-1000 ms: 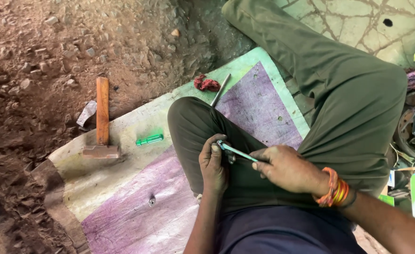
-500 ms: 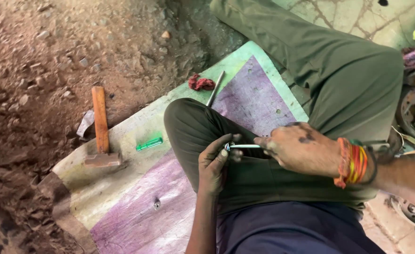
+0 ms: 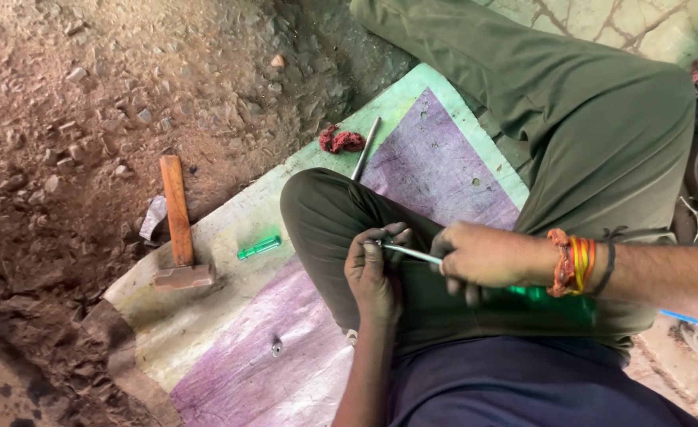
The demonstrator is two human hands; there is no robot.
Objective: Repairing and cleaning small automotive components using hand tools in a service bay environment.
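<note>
I sit cross-legged on a purple and green mat (image 3: 230,372). My right hand (image 3: 483,257) grips a screwdriver (image 3: 412,253) with a thin metal shaft and a green handle that runs back under my wrist. The tip of the shaft meets my left hand (image 3: 373,273), which is curled tight around a small part resting on my knee. The part itself is hidden inside the fingers. Orange and red threads circle my right wrist.
A hammer (image 3: 179,229) with a wooden handle lies at the mat's left edge. A small green tool (image 3: 259,247) lies beside it, a metal rod (image 3: 365,150) and a red rag (image 3: 341,141) farther up, a small bolt (image 3: 277,345) near me. Stony dirt lies to the left.
My right hand has drawn back to the right along the screwdriver, and the shaft now lies flatter. My left hand has stayed on my knee. The view has shifted slightly.
</note>
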